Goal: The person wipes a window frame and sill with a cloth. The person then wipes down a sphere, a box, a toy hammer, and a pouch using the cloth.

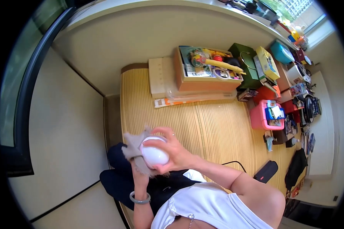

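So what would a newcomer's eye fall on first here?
Probably the glossy white rounded object in the right hand, against a ragged grey cloth, below centre. Next, perhaps the bright pink box at right and the open peach-coloured box of odds and ends behind.

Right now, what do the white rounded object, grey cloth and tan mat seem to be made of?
White rounded object: probably glossy plastic, given its smooth, bright sheen; glazed ceramic is possible.
Grey cloth: matte fabric, with soft folds and frayed edges.
Tan mat: likely bamboo, satiny, judging by narrow slats.
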A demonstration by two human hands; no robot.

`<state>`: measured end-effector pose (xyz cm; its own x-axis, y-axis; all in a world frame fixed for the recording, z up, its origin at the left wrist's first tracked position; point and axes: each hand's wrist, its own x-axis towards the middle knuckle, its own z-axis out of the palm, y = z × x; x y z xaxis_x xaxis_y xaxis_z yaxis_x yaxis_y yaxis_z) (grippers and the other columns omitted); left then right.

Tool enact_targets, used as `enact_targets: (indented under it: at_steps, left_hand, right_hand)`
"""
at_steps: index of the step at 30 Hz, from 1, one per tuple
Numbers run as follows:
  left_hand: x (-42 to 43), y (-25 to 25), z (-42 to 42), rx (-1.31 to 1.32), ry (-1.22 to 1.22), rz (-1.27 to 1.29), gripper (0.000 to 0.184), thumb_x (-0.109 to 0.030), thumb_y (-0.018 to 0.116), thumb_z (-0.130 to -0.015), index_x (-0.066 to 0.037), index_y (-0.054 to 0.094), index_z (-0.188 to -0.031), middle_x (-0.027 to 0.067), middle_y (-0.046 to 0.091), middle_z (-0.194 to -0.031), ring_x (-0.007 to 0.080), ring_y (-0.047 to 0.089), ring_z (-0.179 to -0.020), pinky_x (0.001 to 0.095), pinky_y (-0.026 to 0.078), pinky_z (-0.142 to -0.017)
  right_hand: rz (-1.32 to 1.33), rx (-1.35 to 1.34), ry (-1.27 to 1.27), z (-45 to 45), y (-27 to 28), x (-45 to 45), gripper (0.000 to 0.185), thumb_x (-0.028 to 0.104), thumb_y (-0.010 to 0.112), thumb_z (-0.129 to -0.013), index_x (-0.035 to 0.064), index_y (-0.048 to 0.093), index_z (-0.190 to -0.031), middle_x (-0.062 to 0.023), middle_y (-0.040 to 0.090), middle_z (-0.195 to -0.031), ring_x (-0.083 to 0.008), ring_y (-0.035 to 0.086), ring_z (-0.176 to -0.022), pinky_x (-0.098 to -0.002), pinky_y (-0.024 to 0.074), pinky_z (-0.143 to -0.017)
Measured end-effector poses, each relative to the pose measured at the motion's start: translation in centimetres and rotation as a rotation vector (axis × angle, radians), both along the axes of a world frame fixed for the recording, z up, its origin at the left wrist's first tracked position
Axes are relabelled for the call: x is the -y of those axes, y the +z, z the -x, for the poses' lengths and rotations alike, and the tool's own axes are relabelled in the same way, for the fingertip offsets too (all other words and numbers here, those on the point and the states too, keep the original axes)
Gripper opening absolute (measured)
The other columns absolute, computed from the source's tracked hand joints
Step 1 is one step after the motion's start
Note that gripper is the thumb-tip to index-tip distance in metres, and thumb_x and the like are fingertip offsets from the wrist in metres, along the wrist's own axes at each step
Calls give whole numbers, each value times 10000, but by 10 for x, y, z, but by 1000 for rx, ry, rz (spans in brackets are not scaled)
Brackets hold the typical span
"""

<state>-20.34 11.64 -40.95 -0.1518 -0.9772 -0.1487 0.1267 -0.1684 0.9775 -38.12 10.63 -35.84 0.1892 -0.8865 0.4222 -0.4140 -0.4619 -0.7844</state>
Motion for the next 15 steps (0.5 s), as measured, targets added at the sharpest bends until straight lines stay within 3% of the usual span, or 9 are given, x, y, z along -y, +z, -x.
enact_targets:
  at_steps: [1,2,4,6,9,10,12,14,15]
  left_hand:
    - [-8,-1,-1,147,8,123,480,-174,622,-896,22,462,-1304,126,491,-1317,234,507,-1178,347,419,-1000]
    - [-17,3,-6,308,-125,30,537,-153,654,-853,31,434,-1307,132,429,-1373,246,477,-1203,367,395,-1011]
    - [-23,0,-9,613,-159,200,493,-129,627,-850,37,446,-1278,146,453,-1335,260,498,-1160,361,398,-989]
    - [-20,4,-6,567,-102,256,431,-116,602,-851,39,476,-1234,155,491,-1279,267,525,-1106,351,421,-947]
    - [-12,-6,-4,263,-33,245,386,-161,557,-914,26,484,-1244,112,568,-1200,242,552,-1085,330,429,-944]
    - [-11,-14,2,115,51,106,393,-226,497,-970,-4,479,-1294,98,548,-1265,240,552,-1129,345,431,-977]
    - [7,1,-9,-314,-46,-266,425,-294,429,-1000,-38,463,-1338,97,512,-1329,236,532,-1185,369,441,-1000]
    - [20,0,-20,-627,-243,-426,515,-405,373,-996,-63,424,-1377,117,507,-1344,264,526,-1206,398,445,-1011]
    - [21,-2,-20,-680,-233,-495,528,-404,425,-979,-65,417,-1384,123,510,-1343,273,526,-1204,417,436,-1015]
  right_hand:
    - [-8,-8,28,1,-6,4,686,290,779,-653,58,534,-1251,-197,470,-1205,-377,470,-1155,-448,400,-991]
    - [-5,-13,15,0,-11,5,686,290,779,-653,58,534,-1251,-197,470,-1205,-377,470,-1155,-448,400,-991]
    - [43,46,-35,-5,-18,4,656,303,780,-662,52,544,-1219,-197,465,-1212,-371,473,-1150,-442,420,-947]
    - [92,92,-90,-10,-21,3,580,281,735,-687,18,547,-1169,-202,503,-1180,-374,516,-1094,-431,435,-914]
    - [289,206,-32,-4,-16,5,449,223,619,-693,-26,565,-1063,-209,590,-1096,-378,590,-969,-439,467,-888]
    - [291,203,-43,-3,-12,5,449,223,619,-693,-26,565,-1063,-209,590,-1096,-378,590,-969,-439,467,-888]
    - [333,166,33,-4,-9,4,379,218,617,-684,-16,594,-982,-209,607,-1097,-380,595,-993,-444,491,-870]
    - [376,170,43,-6,-8,4,338,215,618,-678,-9,607,-931,-208,623,-1094,-381,601,-998,-439,507,-849]
    - [393,220,99,-5,-9,6,335,213,616,-681,-7,599,-934,-209,625,-1095,-378,603,-998,-437,510,-845]
